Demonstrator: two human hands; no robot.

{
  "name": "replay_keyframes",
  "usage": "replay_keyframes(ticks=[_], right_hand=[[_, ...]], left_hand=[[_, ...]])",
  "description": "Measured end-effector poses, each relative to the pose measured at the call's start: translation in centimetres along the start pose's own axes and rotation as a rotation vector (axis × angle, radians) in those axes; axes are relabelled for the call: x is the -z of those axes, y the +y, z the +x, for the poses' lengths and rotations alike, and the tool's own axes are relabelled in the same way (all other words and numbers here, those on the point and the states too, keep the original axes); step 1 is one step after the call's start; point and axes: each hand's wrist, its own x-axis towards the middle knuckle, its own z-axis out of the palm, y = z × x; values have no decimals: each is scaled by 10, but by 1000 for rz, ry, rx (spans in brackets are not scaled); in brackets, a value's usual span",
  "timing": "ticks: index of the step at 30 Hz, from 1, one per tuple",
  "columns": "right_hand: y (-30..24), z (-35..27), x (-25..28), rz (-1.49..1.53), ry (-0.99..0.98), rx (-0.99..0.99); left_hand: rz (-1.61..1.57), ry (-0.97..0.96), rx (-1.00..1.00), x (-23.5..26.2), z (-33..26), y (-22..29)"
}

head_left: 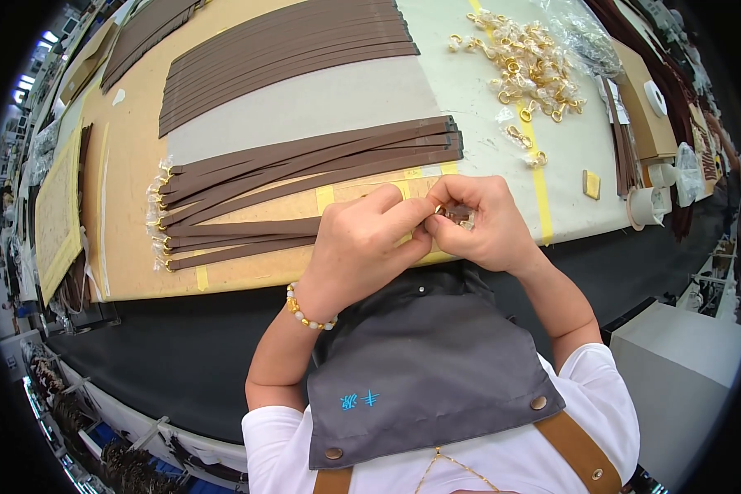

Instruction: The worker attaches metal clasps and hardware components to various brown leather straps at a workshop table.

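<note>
Above the table's near edge, my left hand (375, 230) and my right hand (484, 222) meet fingertip to fingertip. Both pinch a small gold metal clasp (439, 211), mostly covered by my fingers. Clear plastic wrap (467, 221) shows inside the curl of my right hand. Just left of my left hand lie several brown straps (247, 245) with gold hooks in clear wrap at their left ends. My left hand covers their right ends, so I cannot tell whether it holds one. Behind my hands rests a loose group of similar straps (313, 169).
Long brown strips (288, 58) lie side by side at the far middle. A pile of wrapped gold hooks (535, 66) sits far right, with a few loose hooks (525, 142) nearer. A small yellow block (591, 184), a tape roll (646, 206) and a cardboard box (644, 107) stand right.
</note>
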Motion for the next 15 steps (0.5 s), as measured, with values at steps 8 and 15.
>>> replay_keyframes(ticks=[8,15], right_hand=[[11,5,9,225,-115,-123],[19,6,12,426,-223,-138]], left_hand=[[-401,-93,280,4,3,-5],[-443,-100,293,1,0,-11]])
